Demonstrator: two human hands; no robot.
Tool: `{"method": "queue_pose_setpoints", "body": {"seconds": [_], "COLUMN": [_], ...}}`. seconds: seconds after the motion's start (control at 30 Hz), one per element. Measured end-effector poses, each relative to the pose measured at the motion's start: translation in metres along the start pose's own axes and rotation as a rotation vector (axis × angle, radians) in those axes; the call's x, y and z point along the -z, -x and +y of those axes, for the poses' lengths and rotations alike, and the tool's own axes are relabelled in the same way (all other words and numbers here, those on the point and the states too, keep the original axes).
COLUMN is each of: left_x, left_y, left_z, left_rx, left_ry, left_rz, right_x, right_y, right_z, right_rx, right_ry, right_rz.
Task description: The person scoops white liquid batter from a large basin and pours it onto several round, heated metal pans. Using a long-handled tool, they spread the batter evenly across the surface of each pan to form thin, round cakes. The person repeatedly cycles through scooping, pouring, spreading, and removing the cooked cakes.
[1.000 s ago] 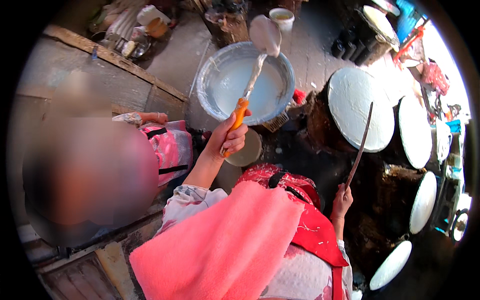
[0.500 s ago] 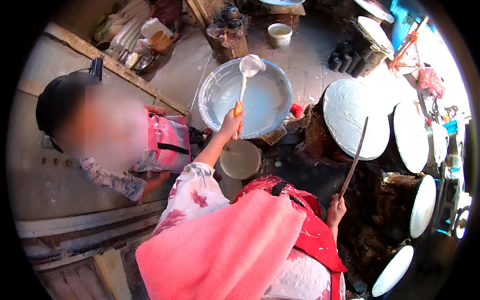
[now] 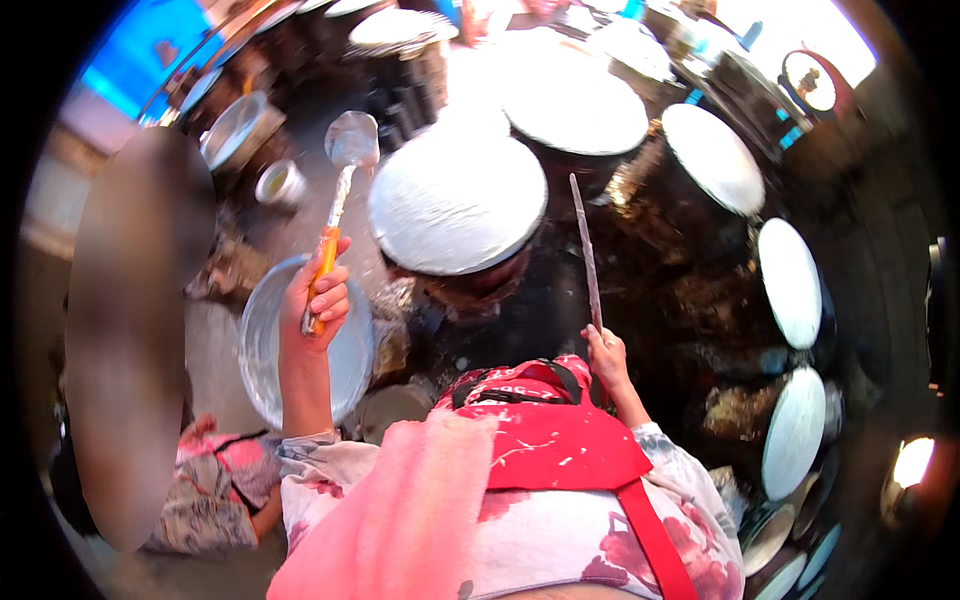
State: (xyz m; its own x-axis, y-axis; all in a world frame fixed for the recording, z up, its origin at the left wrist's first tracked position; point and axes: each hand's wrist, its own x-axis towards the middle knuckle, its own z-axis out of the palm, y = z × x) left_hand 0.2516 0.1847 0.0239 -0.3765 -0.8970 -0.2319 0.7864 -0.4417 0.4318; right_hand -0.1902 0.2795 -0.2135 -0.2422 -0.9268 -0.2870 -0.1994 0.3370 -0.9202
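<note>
My left hand (image 3: 325, 295) is wrapped round the orange handle of a metal ladle (image 3: 352, 142). The ladle is raised, its pale-coated bowl at the far end, left of a large round stove top (image 3: 455, 205) covered in white. Behind my left wrist stands a wide, pale blue basin (image 3: 262, 335) holding whitish liquid. To the right, my right hand (image 3: 607, 358) grips the lower end of a long thin stick (image 3: 586, 250). The stick points up and away from me, apart from the round top.
More round white tops (image 3: 712, 158) on dark, soot-stained stoves curve round my right side. A small white bucket (image 3: 281, 184) stands beyond the basin. At the left is another person in a patterned sleeve (image 3: 205, 510). A grey pot (image 3: 393, 410) sits close to my apron.
My view has turned to the right. The ladle has moved from over the basin to beside the white-covered round top. Both hands keep their holds.
</note>
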Motion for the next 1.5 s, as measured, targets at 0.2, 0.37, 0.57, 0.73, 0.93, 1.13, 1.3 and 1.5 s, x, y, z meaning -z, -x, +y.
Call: {"method": "queue_pose_setpoints", "body": {"seconds": [0.2,0.37,0.57,0.73,0.93,1.13,1.3,1.5], "left_x": [-0.114,-0.207,-0.289,-0.329,-0.311,-0.269,-0.255,-0.251], "left_y": [-0.146,-0.289,-0.439,-0.515,-0.572,-0.599,-0.623,-0.656], "left_z": [-0.079,-0.198,-0.358,-0.456,-0.540,-0.566,-0.554,-0.525], "left_rx": [0.369,0.732,0.907,0.833,0.669,0.161,-0.128,-0.192], "left_ry": [-0.039,0.043,-0.014,-0.436,-0.999,-1.719,-2.000,-2.172], "left_rz": [-0.201,-0.390,-0.434,-0.305,-0.318,-0.460,-0.513,-0.465], "right_x": [0.086,0.191,0.311,0.367,0.374,0.357,0.349,0.367], "right_y": [-0.054,-0.122,-0.206,-0.270,-0.302,-0.309,-0.340,-0.343], "right_z": [0.002,-0.007,-0.009,0.001,0.018,-0.002,-0.033,-0.036], "right_rx": [-0.060,-0.008,-0.003,-0.043,-0.070,-0.098,-0.202,-0.227], "right_ry": [-0.182,-0.322,-0.382,-0.319,-0.232,0.041,0.275,0.439], "right_rz": [0.223,0.368,0.509,0.614,0.696,0.802,0.781,0.816]}}
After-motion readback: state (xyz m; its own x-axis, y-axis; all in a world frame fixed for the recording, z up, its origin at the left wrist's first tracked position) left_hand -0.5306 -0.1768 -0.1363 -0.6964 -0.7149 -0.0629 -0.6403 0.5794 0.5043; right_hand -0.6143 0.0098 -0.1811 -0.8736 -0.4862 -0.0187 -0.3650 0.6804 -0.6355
